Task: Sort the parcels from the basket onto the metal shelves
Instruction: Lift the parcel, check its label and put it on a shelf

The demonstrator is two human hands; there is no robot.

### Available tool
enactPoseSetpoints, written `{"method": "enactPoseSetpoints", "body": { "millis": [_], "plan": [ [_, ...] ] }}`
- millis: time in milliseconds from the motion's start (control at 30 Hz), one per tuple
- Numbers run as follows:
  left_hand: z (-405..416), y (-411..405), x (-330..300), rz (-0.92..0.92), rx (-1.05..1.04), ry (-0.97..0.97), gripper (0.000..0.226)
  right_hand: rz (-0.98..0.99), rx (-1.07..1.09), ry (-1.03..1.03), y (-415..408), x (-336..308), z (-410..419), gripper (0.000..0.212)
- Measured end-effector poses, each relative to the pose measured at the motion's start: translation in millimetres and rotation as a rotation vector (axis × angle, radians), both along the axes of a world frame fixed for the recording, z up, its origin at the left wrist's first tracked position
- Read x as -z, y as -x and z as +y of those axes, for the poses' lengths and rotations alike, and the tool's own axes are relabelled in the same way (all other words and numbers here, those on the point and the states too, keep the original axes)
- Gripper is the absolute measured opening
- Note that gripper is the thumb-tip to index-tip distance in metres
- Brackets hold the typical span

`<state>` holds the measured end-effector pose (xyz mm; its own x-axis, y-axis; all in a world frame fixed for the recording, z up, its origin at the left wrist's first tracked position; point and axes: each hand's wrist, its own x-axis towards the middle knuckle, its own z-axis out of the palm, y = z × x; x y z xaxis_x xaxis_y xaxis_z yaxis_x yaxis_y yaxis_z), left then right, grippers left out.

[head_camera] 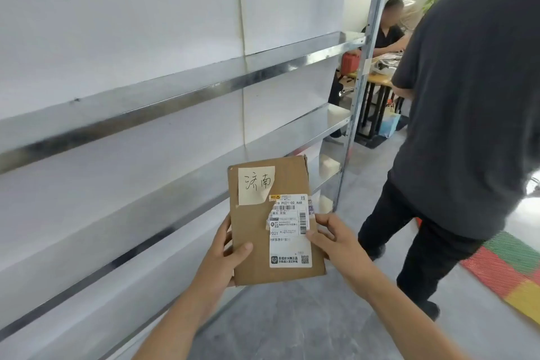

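The parcel (274, 222) is held up in front of the shelves (181, 90), not on one yet. The left hand (225, 260) and right hand (336, 240) each grip a side, so its note (256, 184) faces up for reading, probably to pick a shelf.

Brown parcel (274, 222) with white label (289, 235), silvery shelves (175, 96), red-green-yellow striped mat (508, 269).
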<state>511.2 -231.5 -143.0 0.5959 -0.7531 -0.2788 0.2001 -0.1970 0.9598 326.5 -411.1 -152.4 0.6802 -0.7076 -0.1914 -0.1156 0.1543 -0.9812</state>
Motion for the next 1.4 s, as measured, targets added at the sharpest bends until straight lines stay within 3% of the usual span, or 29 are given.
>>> {"method": "enactPoseSetpoints", "body": {
  "millis": [467,833,967,1067,1267,1400],
  "plan": [
    [-195.2,5.5,-36.9,-0.024,0.113,0.033,0.053,-0.05,0.224,0.054,34.4,-43.2,-143.2,0.029],
    [-352.5,-64.7,-72.7,-0.073,0.197,0.139,0.079,-0.075,0.283,0.164,-31.0,-90.4,-287.8,0.052],
    [-401.5,-89.1,-86.0,-0.135,0.205,0.149,0.077,-0.074,0.291,0.174,-53.8,-101.9,-327.9,0.059],
    [-430.7,-94.5,-96.4,-0.174,0.196,0.15,0.06,-0.077,0.312,0.178,-62.4,-108.3,-353.9,0.06],
    [-483.4,-101.5,-111.6,-0.243,0.18,0.143,0.079,-0.136,0.345,0.18,-72.7,-117.8,-406.6,0.051],
    [-513.5,-99.0,-121.0,-0.263,0.148,0.153,0.064,-0.165,0.364,0.193,-73.7,-121.3,-439.4,0.042]
  ]
}}
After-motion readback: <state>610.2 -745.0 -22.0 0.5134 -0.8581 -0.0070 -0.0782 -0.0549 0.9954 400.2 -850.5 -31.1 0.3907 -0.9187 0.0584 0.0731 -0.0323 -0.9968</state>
